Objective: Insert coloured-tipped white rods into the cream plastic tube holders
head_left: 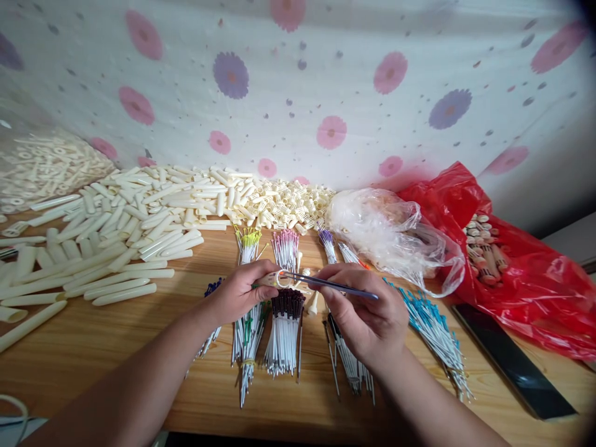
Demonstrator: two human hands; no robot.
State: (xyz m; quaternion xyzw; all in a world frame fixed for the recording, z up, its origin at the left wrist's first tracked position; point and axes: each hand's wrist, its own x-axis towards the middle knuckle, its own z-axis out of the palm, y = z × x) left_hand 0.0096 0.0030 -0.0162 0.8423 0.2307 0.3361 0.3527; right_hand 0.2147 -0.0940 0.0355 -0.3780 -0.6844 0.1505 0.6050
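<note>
My left hand pinches a small cream plastic tube piece with its open end facing right. In my right hand are slim dark tweezers, held almost level. Their tips reach the tube's open end; how far in they go is not clear. Below the hands lies a bundle of white sticks with dark maroon tips. Green-tipped sticks lie beside it under my left hand. Farther back are bundles with yellow tips and pink tips.
Cream tubes and short slotted pieces are heaped along the back and left. At right are a clear plastic bag, a red bag, blue-tipped sticks and a flat black bar. A flowered sheet hangs behind.
</note>
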